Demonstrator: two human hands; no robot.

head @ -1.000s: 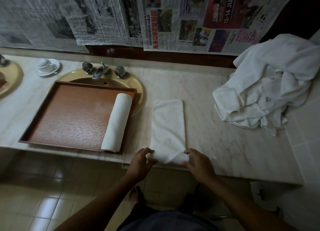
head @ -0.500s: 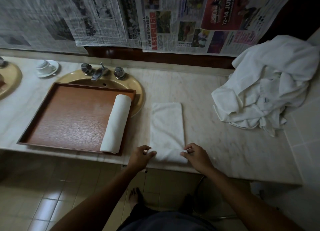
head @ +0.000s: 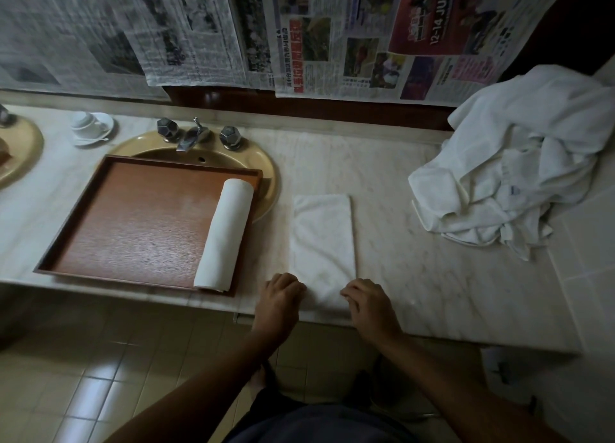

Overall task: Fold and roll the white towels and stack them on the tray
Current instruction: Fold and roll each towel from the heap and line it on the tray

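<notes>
A white towel [head: 322, 239] folded into a long strip lies on the marble counter, its near end turned up into a small roll. My left hand [head: 279, 296] and my right hand [head: 367, 301] grip that rolled end at its two sides, fingers curled over it. One rolled white towel [head: 225, 234] lies along the right side of the wooden tray [head: 133, 216], which rests over the sink.
A heap of loose white towels [head: 519, 163] covers the counter's right end. Behind the tray are the tap [head: 193, 134] and the yellow basin rim [head: 266, 176]. A cup on a saucer [head: 91, 126] stands at the back left. Newspaper covers the wall.
Both hands have moved forward along the towel, and its near end has curled up into a small roll under my fingers.
</notes>
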